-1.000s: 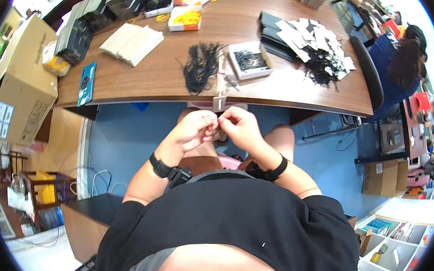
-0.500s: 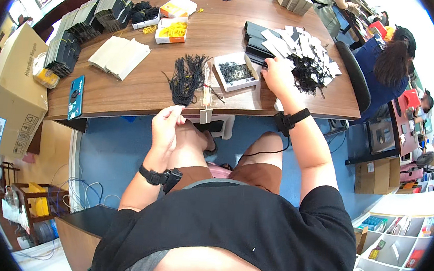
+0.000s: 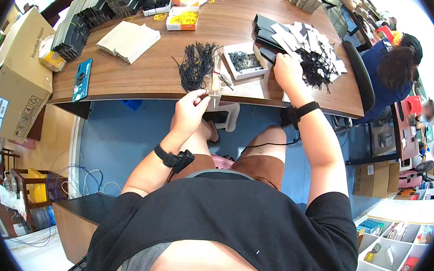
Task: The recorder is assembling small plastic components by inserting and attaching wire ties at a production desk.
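My left hand (image 3: 190, 109) is at the table's front edge, fingers pinched; whatever is between them is too small to make out. It is beside a small pale fixture (image 3: 213, 101) that juts over the edge. Just beyond lies a bundle of black cords (image 3: 196, 66). My right hand (image 3: 288, 72) is closed on a black card (image 3: 267, 55), beside a white open box (image 3: 238, 75) of small black pieces. Farther off are a stack of black cards (image 3: 267, 28) and a heap of white tags (image 3: 311, 40) with black strings (image 3: 316, 72).
On the left are a pale stack of card (image 3: 128, 42), a blue phone-like item (image 3: 82, 80), a box of yellow cords (image 3: 183, 18) and banded dark stacks (image 3: 72, 37). A large carton (image 3: 20, 76) flanks the table. A black chair (image 3: 359, 78) and a person (image 3: 385, 67) are at right.
My left hand has moved right, up to the fixture at the edge. My right hand has drawn slightly right and nearer, with a black card now in its fingers. The view has shifted a little.
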The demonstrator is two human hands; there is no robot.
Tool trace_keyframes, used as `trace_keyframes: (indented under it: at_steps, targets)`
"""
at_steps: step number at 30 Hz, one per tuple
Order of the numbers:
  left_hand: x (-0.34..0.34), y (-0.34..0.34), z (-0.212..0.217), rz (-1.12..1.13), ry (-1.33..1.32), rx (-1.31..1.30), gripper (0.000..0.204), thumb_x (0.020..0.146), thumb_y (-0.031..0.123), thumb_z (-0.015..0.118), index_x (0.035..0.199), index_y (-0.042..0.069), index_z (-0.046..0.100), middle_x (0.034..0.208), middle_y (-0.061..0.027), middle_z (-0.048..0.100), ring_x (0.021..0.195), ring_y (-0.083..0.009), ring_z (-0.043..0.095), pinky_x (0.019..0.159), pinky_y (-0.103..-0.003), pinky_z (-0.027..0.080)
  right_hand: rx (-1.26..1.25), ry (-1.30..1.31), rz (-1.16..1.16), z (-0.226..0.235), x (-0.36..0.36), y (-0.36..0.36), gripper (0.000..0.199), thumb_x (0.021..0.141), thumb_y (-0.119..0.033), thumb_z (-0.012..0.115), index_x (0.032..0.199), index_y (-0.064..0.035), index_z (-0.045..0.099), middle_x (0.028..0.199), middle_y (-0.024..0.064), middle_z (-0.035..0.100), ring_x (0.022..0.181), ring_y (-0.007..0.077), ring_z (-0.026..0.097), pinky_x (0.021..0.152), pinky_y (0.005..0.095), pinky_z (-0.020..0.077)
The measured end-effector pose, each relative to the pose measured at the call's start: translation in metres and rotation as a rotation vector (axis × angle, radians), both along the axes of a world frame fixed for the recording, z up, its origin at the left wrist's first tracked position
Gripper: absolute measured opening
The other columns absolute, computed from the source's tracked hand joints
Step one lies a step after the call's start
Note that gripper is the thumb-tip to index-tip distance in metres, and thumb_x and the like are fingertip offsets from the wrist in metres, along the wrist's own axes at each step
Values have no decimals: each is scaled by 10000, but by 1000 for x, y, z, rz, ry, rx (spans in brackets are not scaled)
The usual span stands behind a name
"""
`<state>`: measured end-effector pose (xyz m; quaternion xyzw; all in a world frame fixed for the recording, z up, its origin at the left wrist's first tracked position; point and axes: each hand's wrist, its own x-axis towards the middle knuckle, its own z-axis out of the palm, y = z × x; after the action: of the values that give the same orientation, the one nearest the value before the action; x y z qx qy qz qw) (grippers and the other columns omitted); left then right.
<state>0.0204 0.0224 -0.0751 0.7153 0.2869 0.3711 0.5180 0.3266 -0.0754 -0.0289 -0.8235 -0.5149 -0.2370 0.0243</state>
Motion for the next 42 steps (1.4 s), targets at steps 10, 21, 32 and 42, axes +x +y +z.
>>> trace_keyframes:
  at_steps: [10, 21, 32, 42]
  targets:
    - [7, 2, -3, -19, -35, -16, 176, 840, 86, 682, 975, -27, 679, 746, 4, 631, 660, -45, 515, 616, -213, 446, 55, -35, -190, 12, -13, 2, 107, 787, -106, 572, 786, -73, 675, 834, 131, 659, 811, 291, 659, 675, 396, 543]
    - [-13, -1, -20, -213, -172, -340, 171, 873, 42, 644, 1031, -23, 651, 835, 5, 632, 711, -53, 541, 626, -199, 430, 414, 853, 293, 20, -130, -58, 116, 859, -90, 617, 942, -19, 656, 804, 106, 629, 771, 219, 596, 711, 316, 464]
    - [-5, 1, -16, -166, -74, -194, 159, 882, 46, 624, 1012, -42, 648, 853, -23, 654, 783, -64, 583, 720, -225, 483, 539, 1153, 76, -15, -122, -57, 216, 892, -161, 633, 1019, 11, 661, 716, -32, 604, 633, 46, 504, 575, 220, 407]
    - [-19, -1, -5, -92, -140, -197, 218, 901, 84, 621, 1073, -49, 639, 1011, -83, 679, 857, -99, 621, 794, -229, 494, 609, 21, -62, 40, -63, -26, 442, 809, -251, 688, 1196, -62, 588, 1179, 147, 608, 1067, 344, 549, 955, 437, 378]
